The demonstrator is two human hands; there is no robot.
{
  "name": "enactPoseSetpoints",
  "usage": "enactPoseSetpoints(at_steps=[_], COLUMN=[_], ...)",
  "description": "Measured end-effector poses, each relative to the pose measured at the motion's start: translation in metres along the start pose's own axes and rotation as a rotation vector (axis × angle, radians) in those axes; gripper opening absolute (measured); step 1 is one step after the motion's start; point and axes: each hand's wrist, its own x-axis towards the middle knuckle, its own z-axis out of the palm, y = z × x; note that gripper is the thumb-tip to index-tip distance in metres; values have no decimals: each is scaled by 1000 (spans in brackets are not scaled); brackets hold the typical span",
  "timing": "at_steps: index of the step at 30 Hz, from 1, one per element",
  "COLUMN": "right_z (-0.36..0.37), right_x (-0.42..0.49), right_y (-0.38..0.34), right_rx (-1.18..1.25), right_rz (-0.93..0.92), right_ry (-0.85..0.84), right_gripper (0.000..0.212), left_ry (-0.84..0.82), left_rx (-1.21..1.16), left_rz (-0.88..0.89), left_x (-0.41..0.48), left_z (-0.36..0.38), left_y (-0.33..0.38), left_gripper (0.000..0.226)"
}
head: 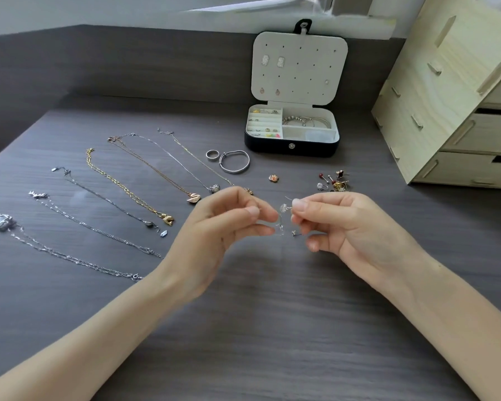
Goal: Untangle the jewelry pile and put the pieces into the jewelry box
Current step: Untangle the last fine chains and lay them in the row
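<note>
My left hand and my right hand meet above the middle of the dark table, and between their fingertips hangs a small silver earring with thin dangling parts. Both hands pinch it with thumb and forefinger. The jewelry box stands open at the back, its white lid upright with a few studs pinned in it, rings and bangles in its compartments. A small pile of earrings lies just behind my right hand. Several necklaces are laid out straight on the left.
A silver ring and a bangle lie in front of the box, a small rose-gold stud to their right. A pale wooden drawer unit fills the right back corner. A grey wall edge runs behind the table.
</note>
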Motion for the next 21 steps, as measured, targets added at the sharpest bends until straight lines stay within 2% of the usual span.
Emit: enactPoseSetpoints(at_steps=[4, 8, 14, 17, 21], right_z=[-1, -2, 1, 2, 2], right_x=[-1, -4, -1, -1, -2], right_y=[-2, -4, 0, 3, 2], right_rx=[88, 102, 40, 41, 80], right_rz=[149, 219, 168, 128, 131], right_ry=[-136, -173, -69, -28, -31], right_gripper=[7, 9, 9, 10, 9], left_ry=[-2, 5, -54, -75, -91], left_rx=[-19, 228, 739, 828, 928], left_rz=[-12, 76, 371, 446, 458], left_x=[0, -2, -4, -3, -4], left_z=[4, 5, 3, 3, 2], left_y=[2, 0, -5, -8, -10], left_gripper=[10, 13, 15, 7, 12])
